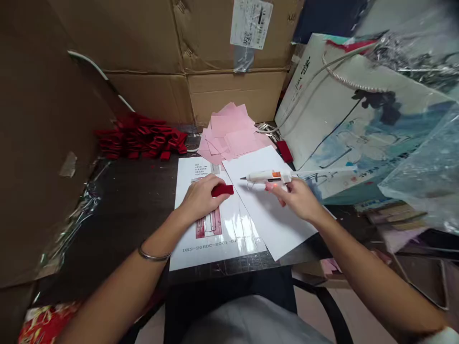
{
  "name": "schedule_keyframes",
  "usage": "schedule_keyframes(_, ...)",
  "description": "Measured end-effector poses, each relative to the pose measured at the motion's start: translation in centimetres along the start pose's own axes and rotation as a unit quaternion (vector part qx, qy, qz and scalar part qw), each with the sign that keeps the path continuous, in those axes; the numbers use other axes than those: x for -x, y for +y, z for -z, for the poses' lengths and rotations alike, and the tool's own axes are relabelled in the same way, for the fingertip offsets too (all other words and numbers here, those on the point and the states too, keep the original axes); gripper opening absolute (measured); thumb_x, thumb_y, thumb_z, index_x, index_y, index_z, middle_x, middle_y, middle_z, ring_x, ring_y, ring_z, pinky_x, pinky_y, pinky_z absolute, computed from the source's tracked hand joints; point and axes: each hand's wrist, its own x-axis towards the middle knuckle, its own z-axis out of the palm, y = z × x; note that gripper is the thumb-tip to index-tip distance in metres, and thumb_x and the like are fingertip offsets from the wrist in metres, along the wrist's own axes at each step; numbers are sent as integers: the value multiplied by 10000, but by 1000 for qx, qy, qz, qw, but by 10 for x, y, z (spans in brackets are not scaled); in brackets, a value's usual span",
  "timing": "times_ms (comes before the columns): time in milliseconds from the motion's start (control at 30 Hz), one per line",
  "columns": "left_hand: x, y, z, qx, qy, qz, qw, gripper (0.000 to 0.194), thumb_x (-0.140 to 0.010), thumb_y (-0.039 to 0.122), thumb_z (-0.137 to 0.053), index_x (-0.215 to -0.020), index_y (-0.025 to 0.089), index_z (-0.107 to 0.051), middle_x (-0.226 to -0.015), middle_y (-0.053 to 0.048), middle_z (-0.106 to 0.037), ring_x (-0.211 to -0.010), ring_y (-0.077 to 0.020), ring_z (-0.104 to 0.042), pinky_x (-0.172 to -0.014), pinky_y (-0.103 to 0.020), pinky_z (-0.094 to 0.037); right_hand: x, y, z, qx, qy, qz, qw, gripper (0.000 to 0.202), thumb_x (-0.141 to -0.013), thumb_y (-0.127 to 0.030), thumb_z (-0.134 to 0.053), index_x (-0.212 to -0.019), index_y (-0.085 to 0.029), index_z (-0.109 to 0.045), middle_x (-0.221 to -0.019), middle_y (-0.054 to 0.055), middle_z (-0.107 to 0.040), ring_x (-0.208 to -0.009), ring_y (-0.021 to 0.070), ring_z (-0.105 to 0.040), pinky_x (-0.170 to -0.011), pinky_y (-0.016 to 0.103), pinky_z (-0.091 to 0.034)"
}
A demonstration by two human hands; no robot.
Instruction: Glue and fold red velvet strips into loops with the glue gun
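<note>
My left hand (202,197) is closed on a small dark red velvety strip (223,190), which it holds over a printed sheet (186,255). In my right hand (292,196) is a white hot glue gun (263,177) with an orange part on its side. Its dark nozzle points left toward the red strip, with a gap between them. A clear glue stick (322,170) sticks out of the gun's back end. Beneath the gun lies a blank white sheet (276,229), partly overlapping the printed one. My fingers hide part of the strip and the gun's handle.
A heap of red fabric pieces (143,138) lies at the back left. Pink paper squares (233,136) are piled at the back centre, beside metal clips (266,128). Cardboard (143,38) walls the back and left; a large painted paper bag (333,110) leans at right.
</note>
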Motion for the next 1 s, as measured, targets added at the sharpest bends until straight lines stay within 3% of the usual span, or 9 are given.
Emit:
schedule_keyframes(167,1,1,0,4,-1,-2,1000,187,-834,326,-640,-979,211,-618,-1013,-31,-652,-911,-219,-604,-790,-357,-445,1,-6,-8,-9,-45,23,999,365,-889,-519,-525,-880,-194,-690,-501,-20,-515,-504,158,-489,-546,301,-365)
schedule_keyframes(300,1,2,1,11,5,-7,1000,195,-823,328,-657,-972,207,-622,-1029,-35,-647,-908,-212,-601,-797,-355,-450,-4,-11,-14,-10,-68,38,997,332,-905,-472,-517,-941,-190,-687,-708,33,-652,-641,178,-568,-613,311,-408)
schedule_keyframes(433,2,2,2,18,24,-5,1000,142,-877,270,-567,-977,178,-611,-1016,-59,-628,-871,-193,-589,-768,-338,-458,-8,-16,-12,7,-88,62,994,286,-903,-435,-533,-953,-197,-683,-891,53,-696,-791,201,-602,-718,330,-425)
schedule_keyframes(533,4,1,1,14,24,-7,1000,106,-872,196,-535,-918,169,-626,-944,-57,-624,-823,-188,-580,-743,-340,-455,-11,-20,-8,50,-106,94,989,284,-917,-438,-510,-935,-207,-673,-865,46,-688,-773,199,-593,-692,326,-411)
schedule_keyframes(733,6,-3,-2,12,5,-25,1000,149,-863,199,-568,-939,176,-694,-898,-56,-642,-825,-196,-599,-758,-349,-469,-16,-23,-2,130,-132,103,977,365,-924,-516,-475,-795,-203,-610,-738,25,-632,-649,175,-529,-610,321,-372)
schedule_keyframes(1000,9,-4,0,6,0,-52,999,219,-891,226,-565,-1017,211,-744,-874,-46,-611,-791,-178,-585,-721,-316,-465,-18,-28,0,98,-167,121,974,315,-947,-471,-460,-954,-213,-640,-888,39,-677,-763,189,-582,-693,332,-411)
